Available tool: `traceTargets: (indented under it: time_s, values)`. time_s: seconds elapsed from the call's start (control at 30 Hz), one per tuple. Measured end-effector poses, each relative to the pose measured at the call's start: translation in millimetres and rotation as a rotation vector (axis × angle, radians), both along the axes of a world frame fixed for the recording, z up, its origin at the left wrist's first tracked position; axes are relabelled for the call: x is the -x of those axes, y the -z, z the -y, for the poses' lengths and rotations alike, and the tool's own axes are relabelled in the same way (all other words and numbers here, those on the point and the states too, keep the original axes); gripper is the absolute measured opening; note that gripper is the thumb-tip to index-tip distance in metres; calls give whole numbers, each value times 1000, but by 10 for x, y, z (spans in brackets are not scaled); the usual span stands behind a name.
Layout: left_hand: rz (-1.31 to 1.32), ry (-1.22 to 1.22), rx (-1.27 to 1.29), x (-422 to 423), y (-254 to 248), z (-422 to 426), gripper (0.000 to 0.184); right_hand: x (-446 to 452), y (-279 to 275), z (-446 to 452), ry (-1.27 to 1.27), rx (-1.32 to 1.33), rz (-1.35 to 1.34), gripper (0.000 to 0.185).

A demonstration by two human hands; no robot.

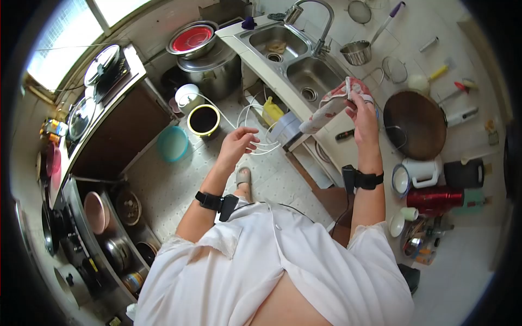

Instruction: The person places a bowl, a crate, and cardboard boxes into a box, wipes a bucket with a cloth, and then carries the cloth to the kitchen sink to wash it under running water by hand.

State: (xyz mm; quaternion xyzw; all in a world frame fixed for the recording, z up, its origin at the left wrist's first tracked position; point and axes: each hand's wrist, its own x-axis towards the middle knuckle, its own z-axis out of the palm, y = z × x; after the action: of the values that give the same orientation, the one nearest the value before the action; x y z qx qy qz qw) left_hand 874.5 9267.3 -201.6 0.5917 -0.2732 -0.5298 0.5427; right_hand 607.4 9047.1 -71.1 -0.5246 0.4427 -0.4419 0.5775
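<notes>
My right hand (363,117) is closed on a red-and-white patterned cloth (326,114), raised over the counter beside the double sink. The cloth hangs down to the left from my fingers. Below my right hand, a knife with a dark handle (345,135) lies on the counter; its blade is not clearly visible. My left hand (239,144) hovers over the floor in front of me with loosely curled fingers and nothing in them. White hoses (266,145) run just beyond it.
A double steel sink (310,73) with a faucet (326,32) is ahead. A yellow-rimmed bucket (204,120), a turquoise basin (173,143) and a large steel pot (211,70) stand on the left. A wok (415,126) hangs at right. Shelves (111,217) hold pots at lower left.
</notes>
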Motion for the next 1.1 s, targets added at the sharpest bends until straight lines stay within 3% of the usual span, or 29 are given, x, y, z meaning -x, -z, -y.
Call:
traceTargets:
  time_s: [0.3,0.4,0.47,0.5,0.53,0.57,0.63,0.77,0.83,0.97,1.1]
  values:
    - [-16,176,3,-817,-185,2015,26,-912,144,1859,69,-14,-117,24]
    - [-29,170,-28,-999,-25,2508,25,-1198,564,2517,-25,-79,-217,27]
    - [-30,157,-26,-1133,-3,2825,25,-1254,1163,3087,-93,-123,-283,31]
    - [-19,145,-13,-1212,-33,2984,25,-1211,1580,3464,-243,-93,-642,33]
    - [16,134,-36,-1274,-93,3146,25,-1328,1571,3671,-396,-44,-995,37]
    - [35,129,-36,-1376,-118,3340,25,-1340,1540,3832,-395,157,-1290,39]
    - [33,94,-77,-1512,-86,3637,26,-1412,1729,4143,-37,452,-1127,33]
    - [87,43,-92,-1752,140,4266,28,-1696,2054,5292,149,336,-972,37]
    - [73,22,-118,-1778,202,4525,28,-1769,2509,5927,221,-103,-83,43]
    - [42,-9,-147,-1834,284,4913,30,-1987,2563,6292,297,-207,74,47]
    - [-31,-41,-181,-2084,548,5319,34,-2138,2548,6351,375,-93,206,38]
